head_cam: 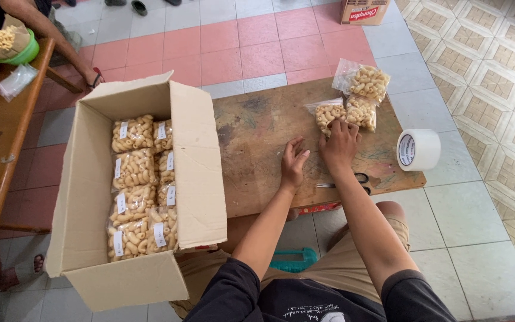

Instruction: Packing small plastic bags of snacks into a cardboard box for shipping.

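Observation:
My right hand (340, 142) rests on a clear bag of pale curled snacks (328, 113) on the low wooden table (257, 179), fingers bent over its near edge. Two more such bags (369, 82) lie just beyond and to the right. My left hand (293, 162) hovers flat over the bare wood a little left of the right one, fingers apart and holding nothing. An open cardboard box (84, 197) on the table's left side holds several packed bags (132, 179) in two rows.
A roll of white tape (418, 149) stands at the table's right edge, and scissors (362, 179) lie under my right forearm. Another person sits at the far left by a brown table (1, 131) with a green bowl (22, 53). A carton (363, 11) stands on the tiled floor.

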